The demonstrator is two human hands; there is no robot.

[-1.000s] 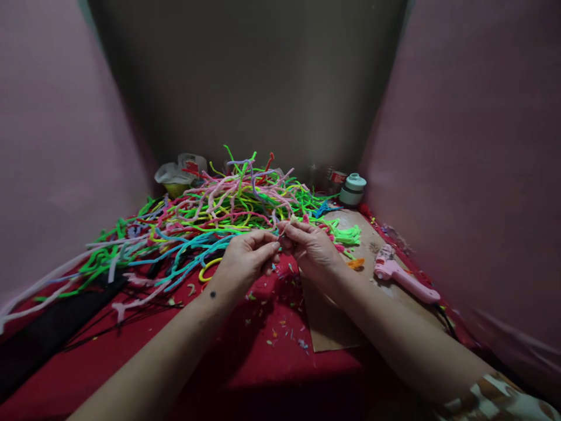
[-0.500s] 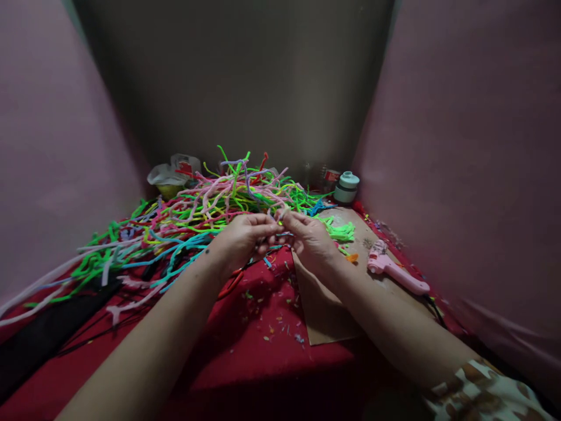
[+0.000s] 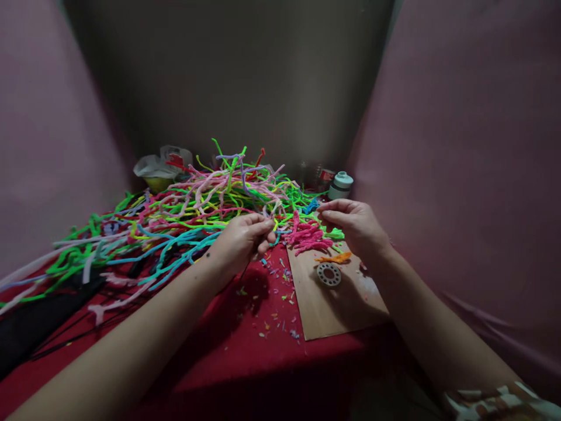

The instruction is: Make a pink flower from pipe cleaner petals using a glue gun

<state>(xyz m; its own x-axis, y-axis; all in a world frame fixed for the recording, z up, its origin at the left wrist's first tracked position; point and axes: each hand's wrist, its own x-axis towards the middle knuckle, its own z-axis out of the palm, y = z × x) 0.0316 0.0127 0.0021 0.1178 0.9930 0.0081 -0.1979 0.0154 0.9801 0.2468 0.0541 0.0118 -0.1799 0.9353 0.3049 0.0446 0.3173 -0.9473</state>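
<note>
My left hand (image 3: 248, 241) is closed in a pinch at the front of the pile, with a short pale lilac pipe cleaner (image 3: 266, 215) at its fingertips. Its far end blends into the pile behind. Off to the right, my right hand (image 3: 358, 227) hovers over the board with thumb and forefinger pressed together; whatever they pinch is too small to make out. Close below it lie a bunch of pink pipe cleaner pieces (image 3: 308, 235), an orange piece (image 3: 335, 258) and a round disc with holes (image 3: 328, 275).
A big heap of coloured pipe cleaners (image 3: 210, 202) spreads over the red cloth (image 3: 228, 351). The brown board (image 3: 322, 318) lies at right, and small clippings are scattered beside it. A pale green bottle (image 3: 340, 185) and a plastic bag (image 3: 162, 166) stand at the back.
My hands, together before, are now apart; the right one has moved right. The pink pieces and the disc have come into view, while my right arm now hides the pink glue gun.
</note>
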